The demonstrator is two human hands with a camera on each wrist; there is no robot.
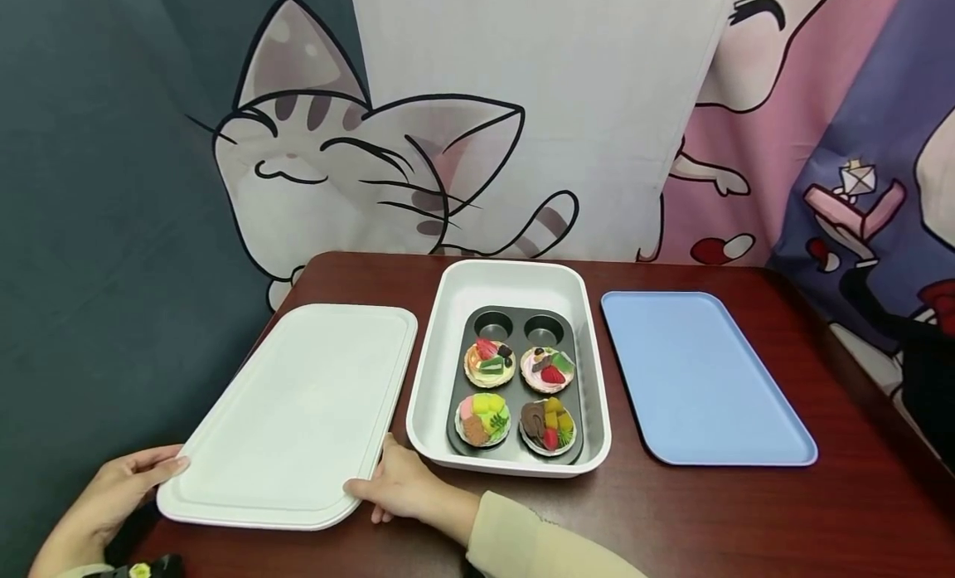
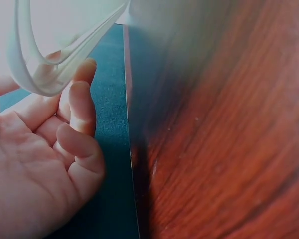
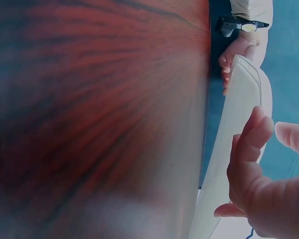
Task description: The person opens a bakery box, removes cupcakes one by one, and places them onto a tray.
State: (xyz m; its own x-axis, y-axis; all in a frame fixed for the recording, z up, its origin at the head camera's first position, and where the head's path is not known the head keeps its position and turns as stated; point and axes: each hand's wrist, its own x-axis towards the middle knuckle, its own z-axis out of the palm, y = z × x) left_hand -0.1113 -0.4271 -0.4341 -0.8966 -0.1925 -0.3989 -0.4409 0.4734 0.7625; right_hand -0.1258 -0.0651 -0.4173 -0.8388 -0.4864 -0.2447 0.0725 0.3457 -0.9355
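Observation:
My left hand (image 1: 123, 488) grips the near left corner of a white rectangular lid (image 1: 294, 412), its thumb on the top face. In the left wrist view, the curled fingers (image 2: 79, 104) lie beneath the lid's rim. My right hand (image 1: 406, 478) holds the near right corner, thumb over the edge. The right wrist view shows the lid (image 3: 244, 89) edge-on and raised off the tabletop at its near end. Just right of the lid stands a white deep tray (image 1: 425, 395) holding a dark muffin pan (image 1: 516, 395). Several fruit-topped tarts (image 1: 548, 426) fill its nearer cups.
A light blue flat tray (image 1: 709, 387) lies on the right side of the dark red wooden table (image 1: 671, 520). The table's left edge runs beneath the lid. Behind the table hang a cat-print curtain (image 1: 477, 180) and a teal cloth (image 1: 112, 230).

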